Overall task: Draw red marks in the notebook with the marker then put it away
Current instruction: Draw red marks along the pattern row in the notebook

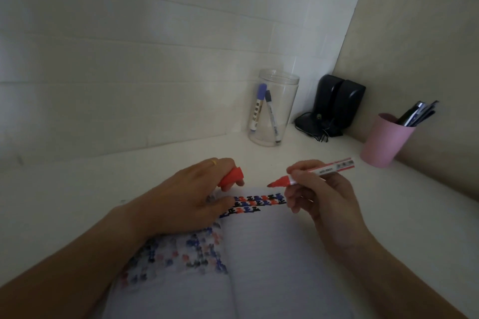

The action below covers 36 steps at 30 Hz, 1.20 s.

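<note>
A white desk (77, 189) is shown, with an open notebook (272, 254) laid at its near edge; all places are given relative to the notebook. Rows of red, blue and black marks (259, 201) are seen across the top of the right page, and fainter marks of the same colours on the left page. The left page is pressed down by the left hand (186, 197), in whose fingers (228, 163) a red cap (231, 176) is pinched just beyond the notebook's top edge. Above the right page's top corner, the right hand (321, 194) is closed around the marker (311, 172), which is held uncapped and nearly level, its red tip pointed toward the cap and kept clear of the paper. Well beyond the notebook, a clear jar (287, 111) with two markers inside is stood against the wall. To the jar's right, a black device (337, 103) is set in the corner. Far right of the notebook, a pink cup (383, 140) of pens is placed.
</note>
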Motion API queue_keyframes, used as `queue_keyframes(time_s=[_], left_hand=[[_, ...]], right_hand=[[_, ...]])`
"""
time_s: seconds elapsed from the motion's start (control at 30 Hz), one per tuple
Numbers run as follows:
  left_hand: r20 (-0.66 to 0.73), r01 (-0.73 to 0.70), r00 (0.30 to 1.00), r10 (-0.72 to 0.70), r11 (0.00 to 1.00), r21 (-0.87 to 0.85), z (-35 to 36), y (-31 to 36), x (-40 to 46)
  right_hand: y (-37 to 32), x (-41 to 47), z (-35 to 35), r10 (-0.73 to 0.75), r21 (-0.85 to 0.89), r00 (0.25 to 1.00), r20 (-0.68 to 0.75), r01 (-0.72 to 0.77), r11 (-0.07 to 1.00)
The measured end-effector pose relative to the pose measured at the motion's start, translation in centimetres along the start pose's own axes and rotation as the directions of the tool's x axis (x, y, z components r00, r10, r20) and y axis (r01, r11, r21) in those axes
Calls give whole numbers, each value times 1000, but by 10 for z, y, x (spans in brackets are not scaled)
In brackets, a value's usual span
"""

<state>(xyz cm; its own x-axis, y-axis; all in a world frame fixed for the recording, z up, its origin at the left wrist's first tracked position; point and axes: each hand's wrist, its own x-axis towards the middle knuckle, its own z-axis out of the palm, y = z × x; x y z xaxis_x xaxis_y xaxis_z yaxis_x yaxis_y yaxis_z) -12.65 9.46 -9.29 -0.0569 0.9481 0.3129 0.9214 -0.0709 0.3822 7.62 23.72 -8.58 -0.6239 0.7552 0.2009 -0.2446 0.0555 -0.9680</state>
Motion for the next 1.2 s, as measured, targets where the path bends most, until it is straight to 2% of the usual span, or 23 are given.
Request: queue_keyframes(time_s=[0.17, 0.27, 0.63, 0.97, 1.2], left_hand=[[81, -24, 996, 27, 999, -39, 3, -2, -1], [88, -39, 995, 40, 999, -20, 5, -5, -1], [37, -63, 997, 65, 997, -37, 8, -12, -1], [44, -47, 998, 49, 998, -47, 8, -11, -1], [39, -53, 998, 55, 998, -46, 7, -9, -1]], right_hand=[[11, -2, 5, -4, -313, 1000, 16, 9, 950], [15, -1, 6, -12, -406, 1000, 12, 16, 914], [22, 1, 3, -2, -457, 999, -41, -17, 889], [21, -2, 3, 13, -529, 1000, -17, -20, 848], [22, -1, 2, 1, -546, 998, -67, -38, 837]])
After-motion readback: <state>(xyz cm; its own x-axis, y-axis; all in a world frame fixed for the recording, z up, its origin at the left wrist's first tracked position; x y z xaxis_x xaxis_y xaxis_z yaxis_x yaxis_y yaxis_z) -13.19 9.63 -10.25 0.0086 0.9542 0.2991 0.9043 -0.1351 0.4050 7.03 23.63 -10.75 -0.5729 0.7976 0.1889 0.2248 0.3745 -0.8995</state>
